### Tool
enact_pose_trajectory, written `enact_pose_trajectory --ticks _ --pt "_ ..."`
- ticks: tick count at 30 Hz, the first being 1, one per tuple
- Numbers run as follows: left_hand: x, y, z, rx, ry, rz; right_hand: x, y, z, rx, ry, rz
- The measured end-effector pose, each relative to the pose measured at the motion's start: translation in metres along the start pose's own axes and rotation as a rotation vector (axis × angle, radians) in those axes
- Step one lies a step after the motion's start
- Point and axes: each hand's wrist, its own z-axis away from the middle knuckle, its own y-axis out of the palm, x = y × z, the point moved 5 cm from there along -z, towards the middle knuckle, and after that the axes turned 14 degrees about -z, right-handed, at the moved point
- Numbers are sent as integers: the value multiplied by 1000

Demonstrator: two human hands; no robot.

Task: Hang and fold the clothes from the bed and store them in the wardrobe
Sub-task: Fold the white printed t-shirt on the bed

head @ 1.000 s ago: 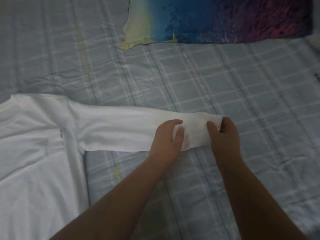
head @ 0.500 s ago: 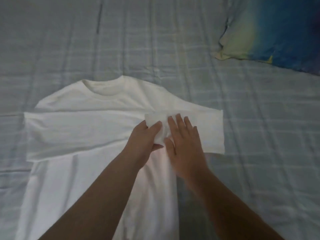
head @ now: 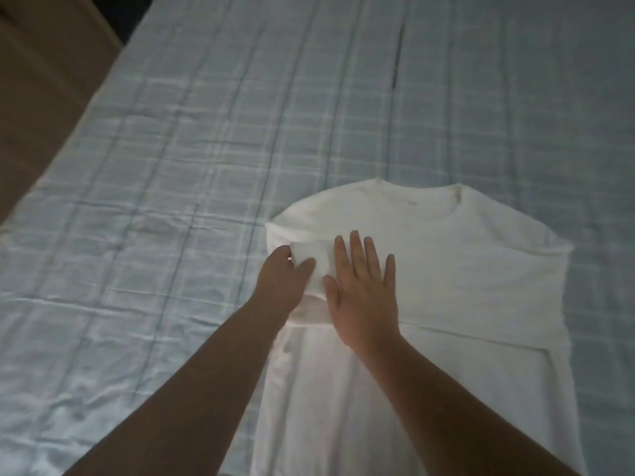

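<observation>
White shirt lies flat on the bed, centre-right of frame, collar toward the top. Sleeves look folded in across the chest. Our left hand pinches the sleeve cuff at the shirt's left edge. Our right hand is flat, fingers straight, pressing the fold beside it. Our read: early in the fold. Body at full length, not halved yet. Wardrobe step not started.

A bed is filling the view, its pale blue-grey checked sheet lying wrinkled, most of all toward the near left. A white shirt is lying flat on the sheet at the right, its neckline pointing away from the camera and a sleeve lying folded across its chest.
</observation>
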Motion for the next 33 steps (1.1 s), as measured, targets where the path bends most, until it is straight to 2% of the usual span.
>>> enact_pose_trajectory --ticks 4,12,16,19,21,26,30,33 --pt "21 -10 -25 -48 49 -243 11 36 -16 79 41 35" --pt "44 -8 -25 -167 106 -358 11 63 -21 139 66 106" --pt "57 -11 1 -212 137 -250 10 36 4 88 44 60" --pt "78 -14 35 -175 58 -135 0 6 55 28 70 47" --pt "100 -9 65 -116 2 -166 -14 -7 100 11 85 35" --pt "168 12 159 -102 -26 -222 -69 -13 233 2 159 13" --pt "210 28 226 -139 31 -291 -122 -8 324 55 304 76" --pt "241 35 266 -126 -97 -285 -153 -20 372 -68 432 -26"
